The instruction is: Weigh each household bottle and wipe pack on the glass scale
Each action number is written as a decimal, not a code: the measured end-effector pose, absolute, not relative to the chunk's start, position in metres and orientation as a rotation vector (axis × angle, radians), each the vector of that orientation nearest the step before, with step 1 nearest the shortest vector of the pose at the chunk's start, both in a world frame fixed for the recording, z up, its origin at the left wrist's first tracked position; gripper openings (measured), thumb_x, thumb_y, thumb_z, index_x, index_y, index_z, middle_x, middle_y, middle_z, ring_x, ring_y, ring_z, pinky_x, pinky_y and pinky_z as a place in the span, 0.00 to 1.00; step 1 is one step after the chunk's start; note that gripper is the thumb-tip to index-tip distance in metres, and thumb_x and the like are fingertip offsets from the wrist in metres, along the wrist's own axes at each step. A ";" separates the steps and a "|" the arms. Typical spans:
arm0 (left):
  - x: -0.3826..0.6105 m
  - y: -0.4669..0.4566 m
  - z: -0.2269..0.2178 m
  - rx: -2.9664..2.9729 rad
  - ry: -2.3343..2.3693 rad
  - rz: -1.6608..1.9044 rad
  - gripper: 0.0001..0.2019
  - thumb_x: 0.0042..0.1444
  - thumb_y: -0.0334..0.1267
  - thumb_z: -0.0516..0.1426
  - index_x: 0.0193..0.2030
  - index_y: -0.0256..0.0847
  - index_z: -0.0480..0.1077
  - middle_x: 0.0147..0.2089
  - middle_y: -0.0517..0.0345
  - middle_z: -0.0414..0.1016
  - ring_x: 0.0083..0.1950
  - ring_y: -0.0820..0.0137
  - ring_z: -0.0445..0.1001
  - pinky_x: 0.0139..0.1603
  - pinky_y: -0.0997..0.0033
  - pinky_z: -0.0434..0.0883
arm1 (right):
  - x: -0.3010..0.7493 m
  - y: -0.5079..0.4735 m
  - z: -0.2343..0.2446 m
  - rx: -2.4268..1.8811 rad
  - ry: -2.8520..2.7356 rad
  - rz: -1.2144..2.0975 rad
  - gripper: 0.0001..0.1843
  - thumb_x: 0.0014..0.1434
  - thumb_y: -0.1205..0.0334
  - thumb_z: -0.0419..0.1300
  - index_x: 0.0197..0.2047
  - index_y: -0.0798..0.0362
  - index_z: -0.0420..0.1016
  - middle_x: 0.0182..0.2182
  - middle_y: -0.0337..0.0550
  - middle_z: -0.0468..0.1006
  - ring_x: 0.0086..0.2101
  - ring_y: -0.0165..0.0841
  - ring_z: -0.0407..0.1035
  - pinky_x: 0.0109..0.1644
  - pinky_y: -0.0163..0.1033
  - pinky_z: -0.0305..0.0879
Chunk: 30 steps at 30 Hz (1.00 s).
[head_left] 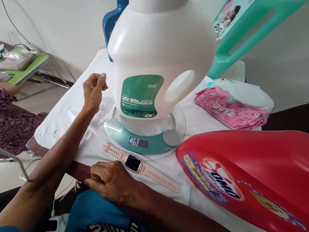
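A big white jug of clothing disinfectant (161, 47) with a green label stands upright on a round glass kitchen scale (151, 146). Dark digits show on the scale's lit display. Left of the jug, and apart from it, my left hand (93, 91) is raised with its fingers curled in and nothing visible in them. My right hand (112, 181) rests at the table's front edge, fingers folded under. Just beyond its knuckles lies a pink-strapped smartwatch (133, 163), stretched out before the scale.
On the right lies a large red OMO detergent bottle (247, 176). Behind it is a pink pack of wipes or tissues (232, 103). A green jug (228, 54) and a blue bottle (111, 22) stand at the back. Another person's arm (1, 85) rests at a green table (35, 64).
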State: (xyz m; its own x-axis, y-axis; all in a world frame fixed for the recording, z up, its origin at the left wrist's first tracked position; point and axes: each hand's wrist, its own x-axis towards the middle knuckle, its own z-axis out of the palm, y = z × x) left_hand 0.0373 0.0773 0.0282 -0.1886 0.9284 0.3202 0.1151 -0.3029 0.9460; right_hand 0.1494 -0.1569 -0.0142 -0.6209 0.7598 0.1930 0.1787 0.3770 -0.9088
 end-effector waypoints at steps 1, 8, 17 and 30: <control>0.032 0.080 0.017 1.382 1.265 1.571 0.24 0.61 0.59 0.67 0.28 0.43 0.66 0.25 0.64 0.66 0.27 0.75 0.66 0.31 0.73 0.70 | 0.150 -0.157 -0.015 -0.802 -2.029 1.232 0.24 0.67 0.58 0.67 0.28 0.50 0.55 0.26 0.30 0.65 0.27 0.24 0.57 0.32 0.34 0.48; 0.010 0.092 -0.009 1.452 1.283 1.455 0.29 0.61 0.59 0.67 0.23 0.43 0.59 0.22 0.67 0.56 0.22 0.77 0.56 0.23 0.72 0.59 | 0.152 -0.159 -0.017 -0.795 -2.032 1.223 0.21 0.69 0.58 0.65 0.29 0.51 0.59 0.27 0.31 0.67 0.27 0.23 0.58 0.32 0.34 0.49; 0.016 0.092 -0.014 1.609 1.310 1.371 0.32 0.63 0.65 0.62 0.21 0.44 0.56 0.19 0.66 0.55 0.21 0.76 0.53 0.22 0.69 0.55 | 0.154 -0.160 -0.018 -0.785 -2.022 1.233 0.20 0.70 0.58 0.64 0.29 0.51 0.60 0.27 0.32 0.68 0.27 0.23 0.59 0.31 0.34 0.49; 0.019 0.084 -0.006 1.808 1.412 1.270 0.25 0.66 0.51 0.59 0.21 0.44 0.57 0.22 0.63 0.55 0.24 0.73 0.54 0.25 0.67 0.52 | 0.152 -0.160 -0.019 -0.781 -2.024 1.198 0.21 0.68 0.59 0.65 0.29 0.51 0.59 0.27 0.31 0.68 0.27 0.23 0.58 0.31 0.34 0.49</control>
